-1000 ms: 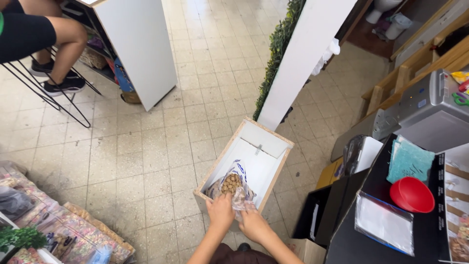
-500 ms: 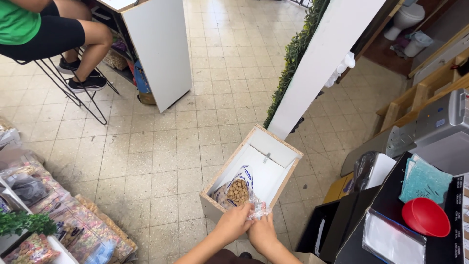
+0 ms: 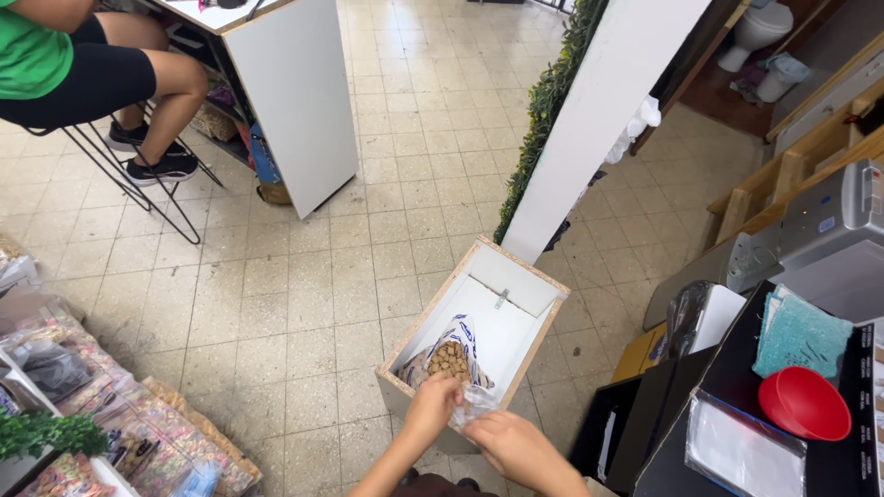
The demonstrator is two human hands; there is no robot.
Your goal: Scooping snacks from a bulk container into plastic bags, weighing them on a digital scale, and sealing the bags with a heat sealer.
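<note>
At the bottom middle of the head view, my left hand (image 3: 431, 405) and my right hand (image 3: 516, 444) both pinch the top of a clear plastic bag (image 3: 453, 361) with brown nuts or pellets in it. The bag hangs inside an open white drawer with a wooden rim (image 3: 533, 352), at the drawer's near end. My left hand grips the bag's left edge. My right hand holds the crinkled plastic at the right. The bottom of the bag is hidden by the drawer's front wall.
A white pillar (image 3: 603, 110) edged with green foliage rises behind the drawer. A black counter (image 3: 727, 387) at right carries a red bowl (image 3: 803, 403), a teal cloth (image 3: 801, 333) and a plastic sleeve. Packed snack bags (image 3: 138, 423) lie at left. A seated person (image 3: 83, 74) is far left by a white stand (image 3: 295, 101).
The view has shifted, so the drawer and hands sit lower and further right. Both hands have drawn back toward me at the bag's top, and the bag sits deeper in the drawer.
</note>
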